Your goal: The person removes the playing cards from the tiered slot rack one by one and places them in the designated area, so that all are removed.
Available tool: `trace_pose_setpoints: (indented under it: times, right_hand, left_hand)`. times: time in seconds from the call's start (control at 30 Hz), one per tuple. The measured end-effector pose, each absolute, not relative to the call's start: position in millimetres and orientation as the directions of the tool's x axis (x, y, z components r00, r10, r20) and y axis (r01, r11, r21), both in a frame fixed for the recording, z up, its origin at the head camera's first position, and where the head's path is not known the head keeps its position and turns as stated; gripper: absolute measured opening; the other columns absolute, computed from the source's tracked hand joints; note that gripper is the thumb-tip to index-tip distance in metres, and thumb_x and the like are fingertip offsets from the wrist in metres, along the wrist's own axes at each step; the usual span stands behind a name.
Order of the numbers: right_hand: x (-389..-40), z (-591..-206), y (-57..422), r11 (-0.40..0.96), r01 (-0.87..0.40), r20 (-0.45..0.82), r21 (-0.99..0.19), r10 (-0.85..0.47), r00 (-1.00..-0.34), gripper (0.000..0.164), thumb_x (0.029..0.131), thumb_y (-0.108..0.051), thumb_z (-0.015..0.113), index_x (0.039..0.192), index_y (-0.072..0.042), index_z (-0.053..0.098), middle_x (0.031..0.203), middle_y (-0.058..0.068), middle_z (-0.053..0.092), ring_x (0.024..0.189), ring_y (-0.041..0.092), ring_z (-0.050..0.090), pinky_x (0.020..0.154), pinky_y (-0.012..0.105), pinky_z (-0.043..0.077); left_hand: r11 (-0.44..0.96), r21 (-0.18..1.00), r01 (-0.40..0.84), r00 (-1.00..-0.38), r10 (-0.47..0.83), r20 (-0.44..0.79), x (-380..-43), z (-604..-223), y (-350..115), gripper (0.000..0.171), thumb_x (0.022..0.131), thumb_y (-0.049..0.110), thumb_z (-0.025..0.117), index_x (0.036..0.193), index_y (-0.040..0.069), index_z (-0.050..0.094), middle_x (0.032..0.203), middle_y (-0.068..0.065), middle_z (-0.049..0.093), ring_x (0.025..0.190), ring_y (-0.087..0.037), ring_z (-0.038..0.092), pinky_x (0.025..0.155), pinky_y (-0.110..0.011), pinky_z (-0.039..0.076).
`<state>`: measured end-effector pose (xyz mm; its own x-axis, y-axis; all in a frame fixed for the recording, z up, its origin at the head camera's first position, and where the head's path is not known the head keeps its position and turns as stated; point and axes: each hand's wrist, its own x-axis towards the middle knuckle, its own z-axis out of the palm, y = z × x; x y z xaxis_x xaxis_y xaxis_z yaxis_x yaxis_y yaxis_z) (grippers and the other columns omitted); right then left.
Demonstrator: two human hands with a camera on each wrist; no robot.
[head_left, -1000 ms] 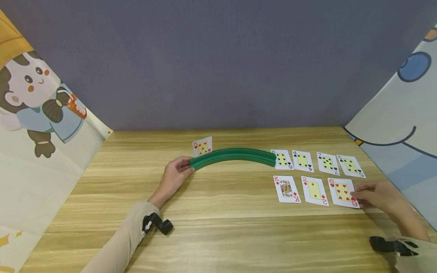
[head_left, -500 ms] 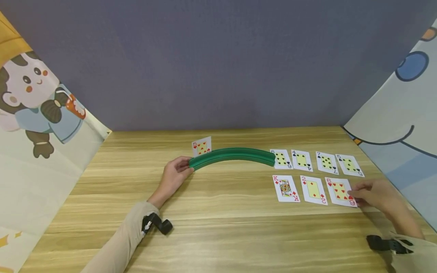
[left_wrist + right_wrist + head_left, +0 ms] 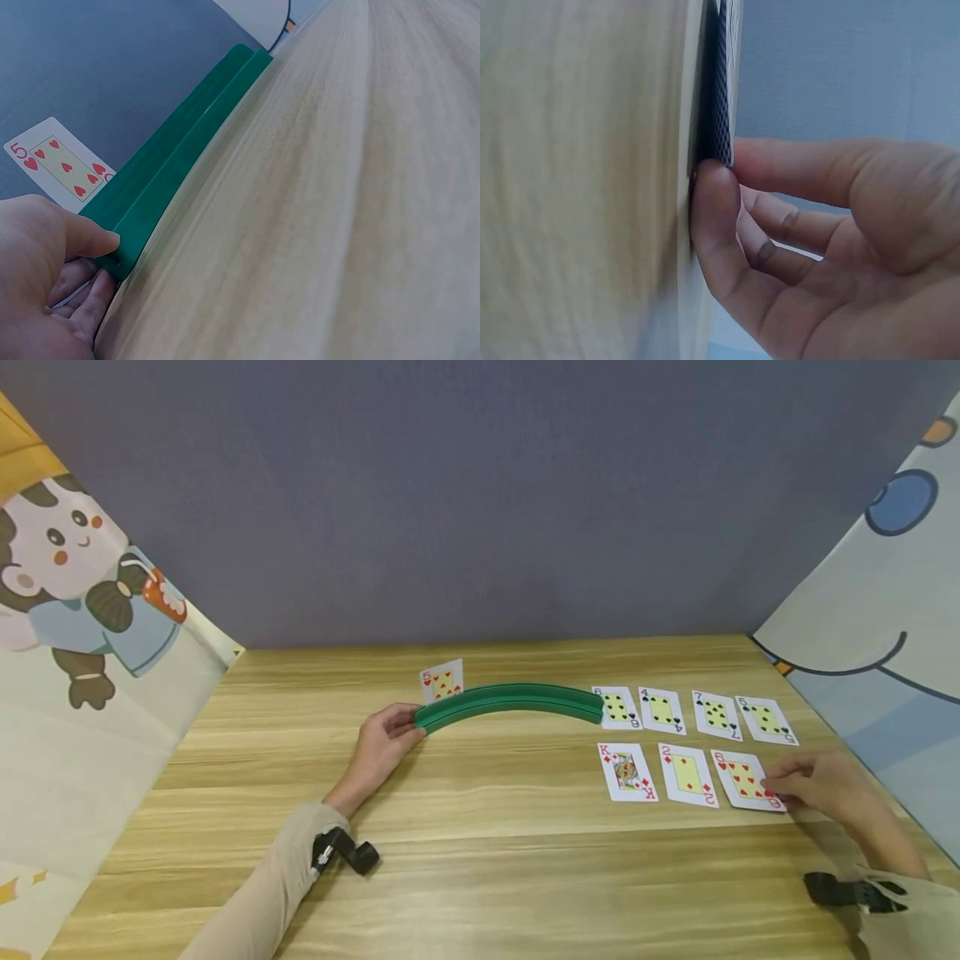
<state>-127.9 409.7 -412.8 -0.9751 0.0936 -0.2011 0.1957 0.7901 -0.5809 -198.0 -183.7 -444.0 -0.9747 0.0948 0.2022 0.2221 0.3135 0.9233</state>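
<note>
My left hand (image 3: 382, 747) pinches the left end of a green curved card holder (image 3: 513, 700), thumb on its front face in the left wrist view. A five of hearts (image 3: 64, 163) stands upright in the holder near that end, its lower part hidden. At the right, my right hand (image 3: 828, 789) pinches the right edge of a six of hearts (image 3: 742, 777) between thumb and index finger. The right wrist view shows this playing card (image 3: 723, 97) edge-on, its patterned back towards the table and its gripped edge raised off the wood.
Left of the six of hearts lie a two of diamonds (image 3: 686, 775) and a king of diamonds (image 3: 626, 772). Behind them lie a six (image 3: 618, 710), four (image 3: 662, 710), seven (image 3: 716, 716) and five of spades (image 3: 768, 721). A grey wall (image 3: 495, 510) rises behind the table.
My right hand and the six of hearts have shifted slightly left, closer to the two of diamonds. My left hand and the card holder have stayed in place.
</note>
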Motion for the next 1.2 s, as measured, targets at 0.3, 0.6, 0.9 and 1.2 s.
trace_pose_setpoints:
  times: [0.3,0.6,0.9,1.2]
  right_hand:
    - [-127,-409,401,0.805,0.18,-0.175,-0.566,0.096,-0.98,0.024,0.088,-0.014,0.073,0.091,0.008,0.066,0.073,0.002,0.065,0.064,0.016,0.059,0.051,0.025,0.053]
    - [-126,-391,377,0.863,0.091,-0.064,-0.497,0.068,-0.996,0.025,0.093,-0.02,0.067,0.093,0.005,0.067,0.069,0.001,0.064,0.062,0.013,0.053,0.05,0.024,0.043]
    - [-127,-365,343,0.9,-0.036,-0.001,-0.434,-0.04,-0.999,0.027,0.098,-0.029,0.064,0.096,-0.002,0.069,0.072,-0.001,0.068,0.061,0.017,0.061,0.053,0.026,0.042]
    - [-136,-339,292,0.856,-0.158,0.083,-0.492,-0.134,-0.987,0.017,0.097,-0.021,0.065,0.097,-0.005,0.068,0.078,0.002,0.068,0.062,0.014,0.061,0.045,0.027,0.045]
  left_hand:
    - [0.309,0.923,0.23,-0.973,0.089,0.212,-198,-444,-186,0.033,0.089,-0.002,0.07,0.122,-0.005,0.064,0.12,-0.023,0.065,0.111,-0.033,0.065,0.092,-0.024,0.057]
    - [0.307,0.926,0.222,-0.975,0.088,0.205,-197,-444,-186,0.034,0.089,-0.001,0.071,0.122,-0.004,0.064,0.12,-0.023,0.065,0.111,-0.033,0.065,0.092,-0.025,0.057]
    - [0.3,0.925,0.232,-0.972,0.098,0.212,-198,-446,-184,0.034,0.09,0.0,0.071,0.123,-0.003,0.064,0.121,-0.023,0.065,0.111,-0.034,0.064,0.094,-0.027,0.057]
    - [0.316,0.921,0.228,-0.974,0.084,0.213,-196,-443,-183,0.034,0.089,-0.001,0.072,0.122,-0.003,0.064,0.119,-0.022,0.066,0.11,-0.034,0.065,0.094,-0.029,0.057]
